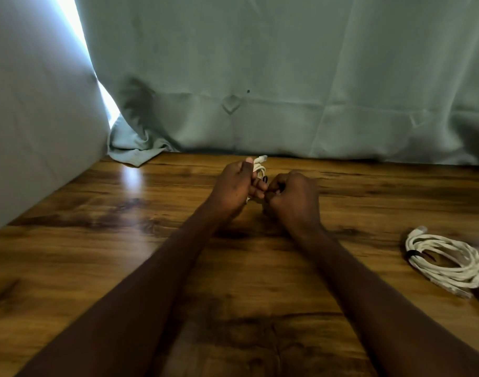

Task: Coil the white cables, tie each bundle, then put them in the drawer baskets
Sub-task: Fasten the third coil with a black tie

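White cable bundle [259, 166] was bunched up in the left hand [237, 185], fingers curled round it, connector end poking out past the thumb. Right hand [294, 198] sat just beside it, fist curled tight and touching the left fingers, couldn't tell what it pinched. Both hovered over the wooden table [124, 240] near the grey-green curtain [287, 77]. Another coiled white cable [445, 261] with a black tie [413, 253] lay well off to the right.

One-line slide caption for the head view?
Left hand grips a white cable bundle; right hand works beside it; tied coil on table.
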